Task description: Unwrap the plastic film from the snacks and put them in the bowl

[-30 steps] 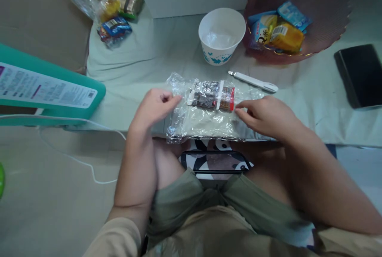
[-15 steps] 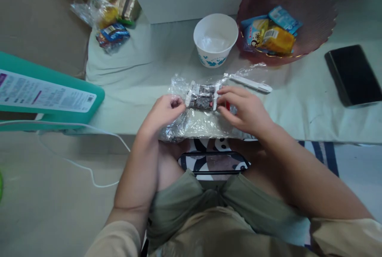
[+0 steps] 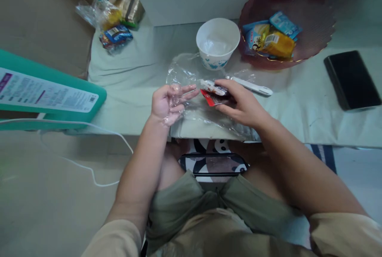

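1. A clear plastic bag (image 3: 191, 102) is spread out on the pale green surface (image 3: 298, 102), right at the near edge, pretty much dead centre of the view.
2. The bag is being handled by the left hand (image 3: 167, 104): palm turned up, fingers (image 3: 188, 90) spread apart, with the thin film draped over and around them. No firm pinch can be made out, it looks more like the film is just lying over the hand.
3. A small snack packet (image 3: 213, 90) with a red end is gripped by the right hand (image 3: 241, 104), fingers closed on it, just above the bag and at 3 o'clock from the left hand.
4. At 12 o'clock from the hands, a white paper bowl (image 3: 217, 42) with blue print is standing upright, touching the far edge of the bag.
5. A white pen-like tool (image 3: 252, 86) is lying just beside the right hand, at about 1 o'clock.
6. Further out at 1 o'clock, a dark red tray (image 3: 316, 30) is loaded with blue and yellow snack packs (image 3: 273, 38).
7. A black phone (image 3: 352, 80) is lying flat at 3 o'clock, well apart from everything.
8. A teal box (image 3: 47, 90) is seen at 9 o'clock, and a pile of wrapped snacks (image 3: 115, 18) at 11 o'clock.
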The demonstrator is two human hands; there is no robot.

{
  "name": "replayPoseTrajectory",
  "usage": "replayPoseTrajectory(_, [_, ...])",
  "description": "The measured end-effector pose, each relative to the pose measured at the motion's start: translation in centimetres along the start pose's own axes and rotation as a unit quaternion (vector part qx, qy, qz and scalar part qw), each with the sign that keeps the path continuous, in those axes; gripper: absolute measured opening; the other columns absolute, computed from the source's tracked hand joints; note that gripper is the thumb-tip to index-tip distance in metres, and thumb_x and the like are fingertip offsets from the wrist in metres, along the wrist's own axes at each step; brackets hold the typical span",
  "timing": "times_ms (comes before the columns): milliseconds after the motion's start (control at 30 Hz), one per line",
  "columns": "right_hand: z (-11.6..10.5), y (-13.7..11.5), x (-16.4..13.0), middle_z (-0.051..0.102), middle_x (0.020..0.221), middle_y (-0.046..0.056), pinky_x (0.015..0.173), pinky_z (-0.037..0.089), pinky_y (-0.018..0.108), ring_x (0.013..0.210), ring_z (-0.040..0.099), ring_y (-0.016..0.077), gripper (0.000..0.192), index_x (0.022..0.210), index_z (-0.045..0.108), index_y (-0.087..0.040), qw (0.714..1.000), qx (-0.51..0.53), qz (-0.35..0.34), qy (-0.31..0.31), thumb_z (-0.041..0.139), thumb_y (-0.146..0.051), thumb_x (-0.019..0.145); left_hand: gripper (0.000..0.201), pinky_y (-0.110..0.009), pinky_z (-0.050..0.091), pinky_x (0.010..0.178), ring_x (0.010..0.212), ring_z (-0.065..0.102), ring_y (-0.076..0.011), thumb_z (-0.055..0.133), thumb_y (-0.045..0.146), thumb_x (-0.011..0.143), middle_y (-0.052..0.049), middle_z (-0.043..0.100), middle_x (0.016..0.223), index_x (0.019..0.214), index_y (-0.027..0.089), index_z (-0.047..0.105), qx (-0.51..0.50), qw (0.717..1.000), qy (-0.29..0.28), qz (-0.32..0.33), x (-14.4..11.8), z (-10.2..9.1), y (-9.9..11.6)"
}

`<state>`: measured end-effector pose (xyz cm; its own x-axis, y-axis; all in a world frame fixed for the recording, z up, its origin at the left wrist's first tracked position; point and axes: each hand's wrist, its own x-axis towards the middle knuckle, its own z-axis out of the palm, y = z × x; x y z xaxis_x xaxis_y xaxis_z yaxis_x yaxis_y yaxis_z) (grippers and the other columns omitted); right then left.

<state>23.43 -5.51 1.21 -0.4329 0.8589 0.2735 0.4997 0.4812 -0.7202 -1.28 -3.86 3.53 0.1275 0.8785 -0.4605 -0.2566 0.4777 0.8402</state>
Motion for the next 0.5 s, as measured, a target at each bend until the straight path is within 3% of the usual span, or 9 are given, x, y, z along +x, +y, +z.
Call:
replayPoseTrajectory(167, [-0.6, 0.1, -0.5, 0.072, 0.133, 0.011, 0.102, 0.054, 0.046, 0.12, 0.069, 0.029, 0.044, 0.136, 0.063, -0.024, 0.995, -0.058, 0.046, 0.072, 0.049, -0.035, 0.096, 0.019, -0.016, 0.011, 0.035, 0.092, 0.076, -0.0254, 0.058, 0.027, 0.051, -0.011, 0.074, 0.093, 0.062, 0.021, 0.043, 0.002, 0.994, 0.105, 0.005, 1.0, -0.2, -0.2])
replayPoseTrajectory(300, [-1.7, -1.4, -1.3, 0.078, 0.11, 0.009, 0.085, 0.059, 0.041, 0.097, 0.075, 0.0268, 0.039, 0.127, 0.065, -0.023, 0.98, -0.071, 0.083, 0.168, 0.044, -0.041, 0.1, 0.013, -0.015, 0.013, 0.034, 0.079, 0.075, -0.0191, 0.054, 0.026, 0.05, -0.01, 0.071, 0.085, 0.06, 0.019, 0.048, 0.004, 0.992, 0.129, 0.005, 0.8, 0.5, -0.1])
replayPoseTrajectory(400, [-4.2, -2.9, -1.6, 0.077, 0.104, 0.009, 0.078, 0.059, 0.04, 0.09, 0.074, 0.0249, 0.036, 0.122, 0.066, -0.023, 0.964, -0.089, 0.086, 0.237, 0.044, -0.043, 0.102, 0.013, -0.015, 0.014, 0.034, 0.073, 0.074, -0.0169, 0.054, 0.025, 0.051, -0.009, 0.071, 0.083, 0.059, 0.019, 0.046, 0.003, 0.993, 0.115, 0.004, 0.5, 0.6, -0.1])
replayPoseTrajectory(500, [-8.3, -3.1, -0.2, 0.076, 0.104, 0.012, 0.082, 0.056, 0.043, 0.092, 0.072, 0.0262, 0.033, 0.122, 0.068, -0.022, 0.939, -0.191, 0.093, 0.271, 0.047, -0.036, 0.1, 0.013, -0.015, 0.015, 0.034, 0.072, 0.074, -0.0173, 0.053, 0.025, 0.052, -0.009, 0.071, 0.082, 0.061, 0.019, 0.047, 0.001, 0.994, 0.109, 0.003, 0.4, 0.5, 0.0])
